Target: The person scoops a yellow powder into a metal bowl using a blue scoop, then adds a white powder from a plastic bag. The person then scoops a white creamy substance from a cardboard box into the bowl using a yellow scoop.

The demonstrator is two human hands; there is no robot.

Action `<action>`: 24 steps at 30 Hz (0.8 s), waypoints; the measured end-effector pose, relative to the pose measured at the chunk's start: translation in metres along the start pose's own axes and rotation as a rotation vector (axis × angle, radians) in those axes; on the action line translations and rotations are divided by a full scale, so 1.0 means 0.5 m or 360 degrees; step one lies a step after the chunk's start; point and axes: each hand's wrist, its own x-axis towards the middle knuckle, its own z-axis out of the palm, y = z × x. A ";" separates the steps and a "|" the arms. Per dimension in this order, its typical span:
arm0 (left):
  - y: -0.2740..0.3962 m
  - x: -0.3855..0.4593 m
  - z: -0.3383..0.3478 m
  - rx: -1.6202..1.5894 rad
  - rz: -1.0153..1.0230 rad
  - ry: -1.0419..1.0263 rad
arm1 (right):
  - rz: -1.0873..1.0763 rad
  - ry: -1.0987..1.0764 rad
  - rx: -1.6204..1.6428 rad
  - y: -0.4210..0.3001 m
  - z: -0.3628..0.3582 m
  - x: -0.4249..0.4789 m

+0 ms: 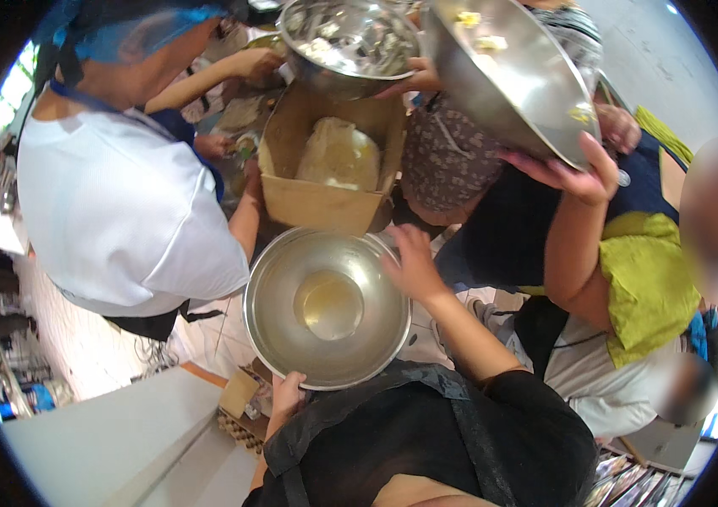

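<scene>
A large steel mixing bowl [327,253] with a shallow yellowish liquid at its bottom is close in front of my body. My left hand [289,393] grips the bowl's near left rim. Above its far right rim, my right hand [412,263] is spread, fingers apart and slightly blurred, holding nothing. Just beyond the bowl stands a cardboard box [321,204] with a plastic bag [340,152] in it. Over the box's far end, another person's hands hold a steel bowl [346,85] with white lumps. At upper right, a person holds up a tilted steel bowl [523,82] with yellow bits.
A person in a white shirt [124,209] stands close on the left, and a person with a lime-green sleeve [650,285] on the right. White panels [118,431] and a small opened carton [238,393] above egg trays [239,433] are at lower left.
</scene>
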 end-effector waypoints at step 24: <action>0.093 -0.057 0.067 0.0016 0.0077 -0.0402 | 0.0784 0.0048 0.1149 0.006 -0.058 -0.095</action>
